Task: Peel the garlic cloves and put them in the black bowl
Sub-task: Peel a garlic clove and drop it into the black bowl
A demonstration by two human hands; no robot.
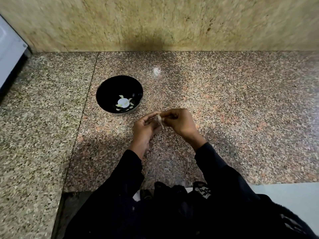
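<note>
At far left, around nine to ten o'clock, a pale grey appliance edge (10, 54) meets the speckled granite counter (241, 109). Moving right, the black bowl (103, 94) sits on the counter at about eleven o'clock from the hands, near them but apart; several peeled cloves (128, 101) lie on its bottom around a bright white glare. Just right of the bowl, the left hand (145, 128) is raised over the counter with its fingers curled around a garlic clove (158, 120), whose papery skin tapers to a tail pointing toward five o'clock. The right hand (179, 120) meets it from three o'clock, thumb and fingertips pinching the clove's top, the other fingers curled in. A whitish smudge (156, 71) marks the counter at twelve o'clock. Black sleeves (215, 163) run down toward six o'clock.
</note>
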